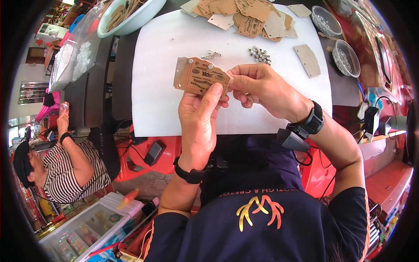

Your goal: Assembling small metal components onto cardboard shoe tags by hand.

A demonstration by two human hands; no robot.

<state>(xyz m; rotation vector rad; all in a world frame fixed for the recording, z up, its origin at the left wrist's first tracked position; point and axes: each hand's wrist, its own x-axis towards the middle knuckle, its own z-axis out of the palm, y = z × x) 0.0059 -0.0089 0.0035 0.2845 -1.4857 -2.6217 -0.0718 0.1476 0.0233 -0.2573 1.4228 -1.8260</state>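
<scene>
My left hand [199, 115] grips a brown printed cardboard tag [201, 76] with its thumb across the front. A greyish piece [180, 72] with small holes sticks out behind its left side. Two silvery round studs sit near the tag's upper edge. At the right edge, the thumb and fingers of my right hand [268, 89] are pinched together; what lies between them is hidden. Beyond my hands, a small cluster of metal studs [211, 55] and a larger heap of metal studs [260, 56] rest on the white sheet [161, 91].
Brown and grey tags [251, 19] are piled at the far edge, and one grey tag [307, 61] lies at right. Two clear bowls [345, 59] hold small metal parts. A pale basin [126, 24] stands far left. A person in a striped shirt [76, 174] sits to the left.
</scene>
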